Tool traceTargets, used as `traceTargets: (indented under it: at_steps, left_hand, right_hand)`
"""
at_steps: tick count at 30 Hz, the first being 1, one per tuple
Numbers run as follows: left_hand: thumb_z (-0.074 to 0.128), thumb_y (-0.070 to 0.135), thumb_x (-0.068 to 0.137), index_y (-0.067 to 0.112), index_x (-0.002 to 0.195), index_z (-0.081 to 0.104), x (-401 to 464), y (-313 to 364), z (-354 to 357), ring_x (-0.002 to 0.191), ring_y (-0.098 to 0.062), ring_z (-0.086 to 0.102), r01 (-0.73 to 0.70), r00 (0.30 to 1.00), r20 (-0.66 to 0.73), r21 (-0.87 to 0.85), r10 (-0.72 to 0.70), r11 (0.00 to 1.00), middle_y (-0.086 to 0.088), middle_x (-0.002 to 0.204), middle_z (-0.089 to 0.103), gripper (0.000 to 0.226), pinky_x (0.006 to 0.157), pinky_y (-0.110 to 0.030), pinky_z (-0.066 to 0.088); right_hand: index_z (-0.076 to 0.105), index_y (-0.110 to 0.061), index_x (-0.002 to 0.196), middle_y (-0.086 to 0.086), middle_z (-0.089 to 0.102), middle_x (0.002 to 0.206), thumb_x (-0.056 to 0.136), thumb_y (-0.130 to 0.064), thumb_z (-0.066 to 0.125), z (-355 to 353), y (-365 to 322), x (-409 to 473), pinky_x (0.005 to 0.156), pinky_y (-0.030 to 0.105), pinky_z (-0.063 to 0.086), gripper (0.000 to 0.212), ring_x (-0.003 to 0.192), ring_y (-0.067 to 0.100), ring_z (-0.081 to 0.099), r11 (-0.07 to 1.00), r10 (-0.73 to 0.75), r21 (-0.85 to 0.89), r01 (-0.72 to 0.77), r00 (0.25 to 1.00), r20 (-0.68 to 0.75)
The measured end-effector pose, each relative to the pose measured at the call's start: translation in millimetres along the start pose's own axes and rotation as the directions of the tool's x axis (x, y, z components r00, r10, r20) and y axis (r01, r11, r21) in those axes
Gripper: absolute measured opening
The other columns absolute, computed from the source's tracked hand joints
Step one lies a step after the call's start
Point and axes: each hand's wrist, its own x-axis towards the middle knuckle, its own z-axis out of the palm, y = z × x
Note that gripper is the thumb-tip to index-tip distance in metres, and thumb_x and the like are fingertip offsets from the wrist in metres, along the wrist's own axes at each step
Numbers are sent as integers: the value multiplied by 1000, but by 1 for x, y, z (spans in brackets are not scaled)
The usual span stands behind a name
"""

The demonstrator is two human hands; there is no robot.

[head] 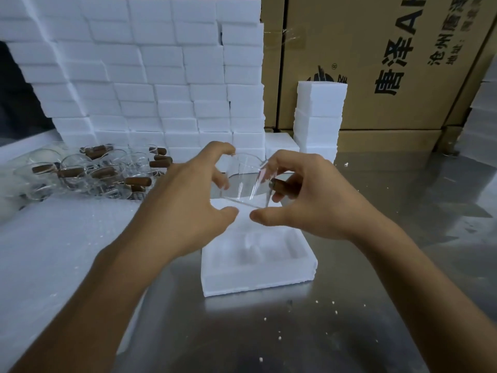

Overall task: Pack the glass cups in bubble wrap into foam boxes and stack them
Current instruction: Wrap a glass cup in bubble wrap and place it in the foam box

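A clear glass cup (246,181) with a brown wooden handle (283,187) hangs in the air above an open white foam box (258,261) on the steel table. My left hand (193,189) curls round the cup's left side, thumb under its base. My right hand (304,192) grips the cup's right side at the handle, thumb under the base. The foam box shows a moulded hollow with nothing in it. A sheet of bubble wrap (67,238) lies flat to the left of the box.
Several more glass cups with brown handles (102,172) lie in a heap at the back left. A wall of stacked foam boxes (150,76) fills the back, a shorter foam stack (320,117) stands right of it, and cardboard cartons (390,63) stand behind. Foam crumbs dot the table.
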Motion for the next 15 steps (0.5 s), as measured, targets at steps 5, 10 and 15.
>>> traceTargets:
  at_steps: [5, 10, 15]
  left_hand:
    - [80, 42, 71, 34, 90, 61, 7, -35, -30, 73, -7, 61, 242, 970, -10, 101, -243, 965, 16, 80, 66, 28, 65, -26, 44]
    - [76, 47, 80, 12, 71, 68, 17, -96, -40, 85, -33, 63, 550, 831, -119, 319, -543, 772, -13, 91, 69, 37, 84, -47, 54]
    - [79, 44, 77, 9, 83, 66, 15, -113, -33, 92, -37, 62, 584, 778, -43, 420, -627, 695, -17, 101, 66, 39, 87, -49, 54]
  right_hand:
    - [62, -36, 93, -17, 61, 95, 64, -42, 86, -5, 3, 0, 59, 18, 53, 38, 67, 5, 62, 1000, 26, -9, -26, 999, 23]
    - [61, -38, 94, -17, 61, 93, 64, -45, 86, -5, 4, 0, 59, 15, 50, 40, 67, 2, 60, 1000, 27, -8, -27, 999, 35]
    - [55, -35, 83, -5, 65, 76, 61, -47, 86, -4, 6, 1, 53, 16, 47, 40, 56, 2, 54, 997, 78, -25, -78, 997, -20]
